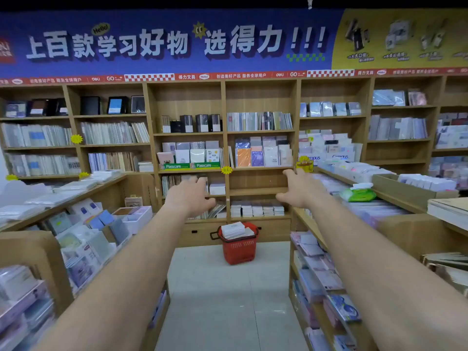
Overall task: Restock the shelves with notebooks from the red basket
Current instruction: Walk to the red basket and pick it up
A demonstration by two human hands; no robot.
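Both your arms were stretched straight out in front of you. Left hand [190, 196] and right hand [301, 191] were open, fingers loosely spread, backs toward the camera, holding nothing. The red basket [239, 249] sat on the floor [228, 300] down the aisle, right at the foot of the wooden shelves [225, 148], with white notebooks [235, 230] piled above its rim. Your left hand blocked part of a lower shelf. The displays along both sides were blurry, covers unreadable, and only the top notebooks in the basket showed.
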